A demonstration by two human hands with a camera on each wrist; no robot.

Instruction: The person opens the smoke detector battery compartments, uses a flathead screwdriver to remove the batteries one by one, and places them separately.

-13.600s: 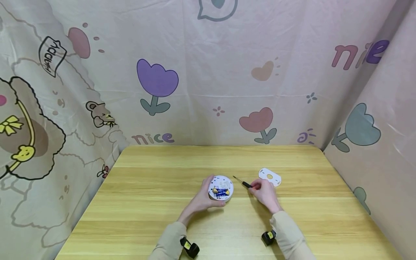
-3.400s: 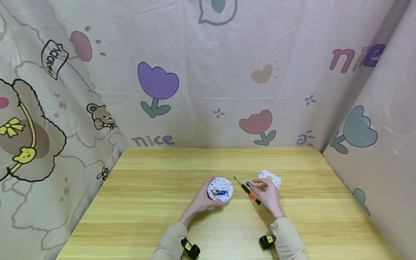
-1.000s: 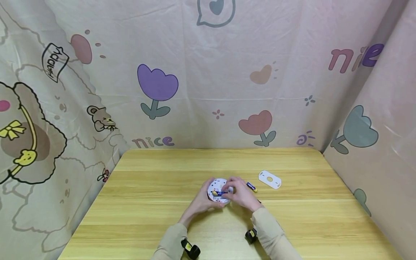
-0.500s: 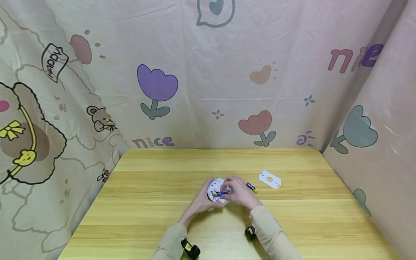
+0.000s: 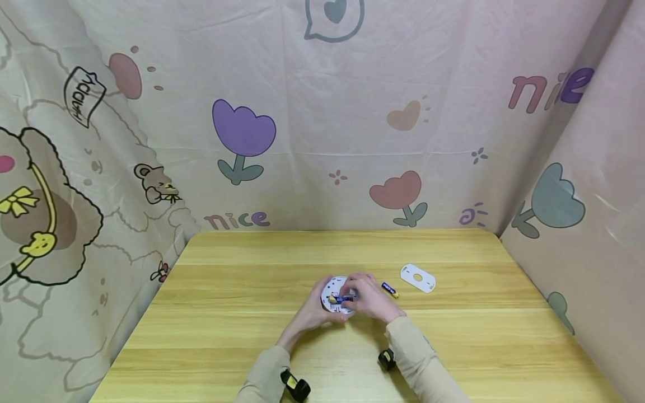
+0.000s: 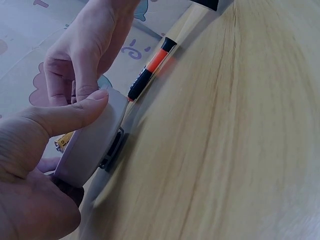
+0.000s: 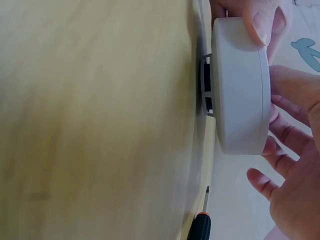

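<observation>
Screwdriver [image 6: 151,69], loose battery [image 5: 390,290] and plate [image 5: 425,281] lay right of the round device [image 5: 333,287]. Left hand [image 5: 313,309] gripped it; right hand [image 5: 371,298], overlapping, pinched its seated battery [image 5: 341,299].

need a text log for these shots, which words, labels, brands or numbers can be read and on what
"nice": cloth, lower left
"ni e": cloth, upper right, partly folded
Bubble word, cloth, left: unclear
Print too small or blurred: loose battery, other battery, round white box, screwdriver, yellow wrist label

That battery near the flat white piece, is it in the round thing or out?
Out: the battery lies on the table, apart from the round white device, with the right hand between them.
</observation>
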